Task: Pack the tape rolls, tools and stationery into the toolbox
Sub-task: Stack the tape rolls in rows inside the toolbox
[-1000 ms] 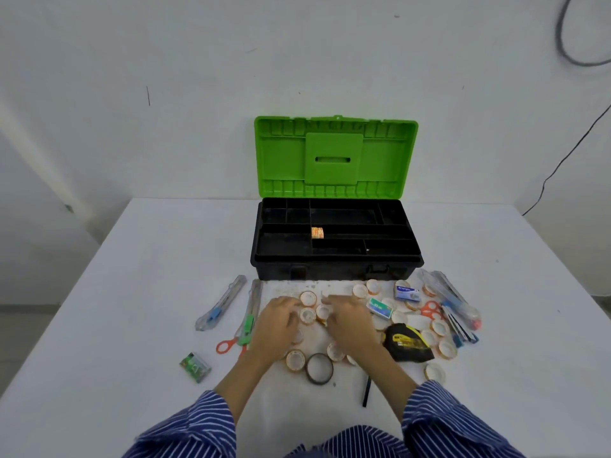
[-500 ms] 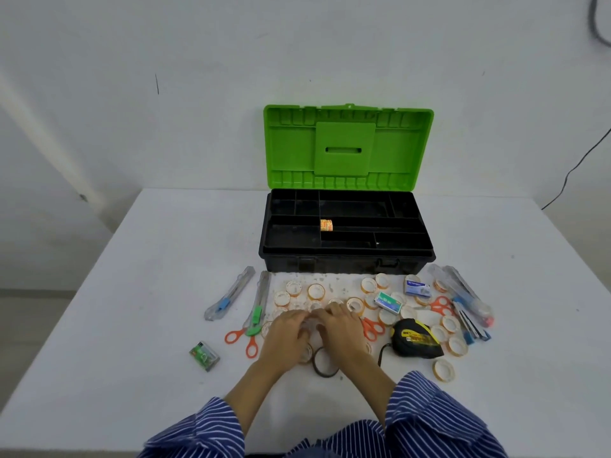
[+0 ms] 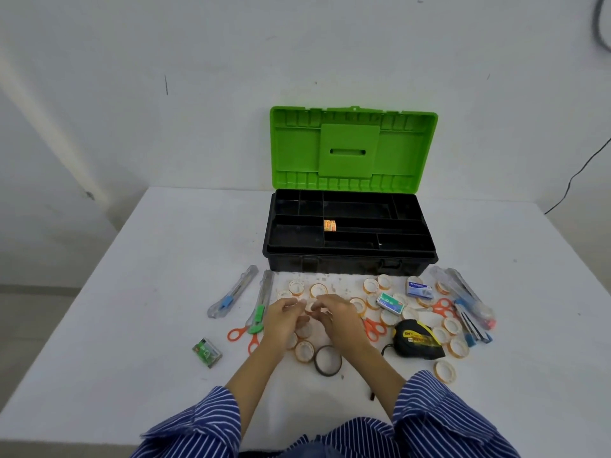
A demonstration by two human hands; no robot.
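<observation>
On white table (image 3: 132, 292) by white wall (image 3: 165, 44), open toolbox (image 3: 350, 259), both hands' fingers (image 3: 325, 317) pinching tape rolls (image 3: 310, 307)

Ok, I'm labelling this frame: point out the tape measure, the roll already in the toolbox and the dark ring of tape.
tape measure (image 3: 417, 338), head view, on its black and yellow case.
roll in the toolbox (image 3: 330, 225), head view, on its side.
dark tape ring (image 3: 318, 362), head view, on its left band.

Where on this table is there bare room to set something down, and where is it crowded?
Bare: the table left of the toolbox and beyond the blue-slider knife; also right of the toolbox. Crowded: the strip before the toolbox, from the orange scissors to the tape measure, where both hands work.
</observation>
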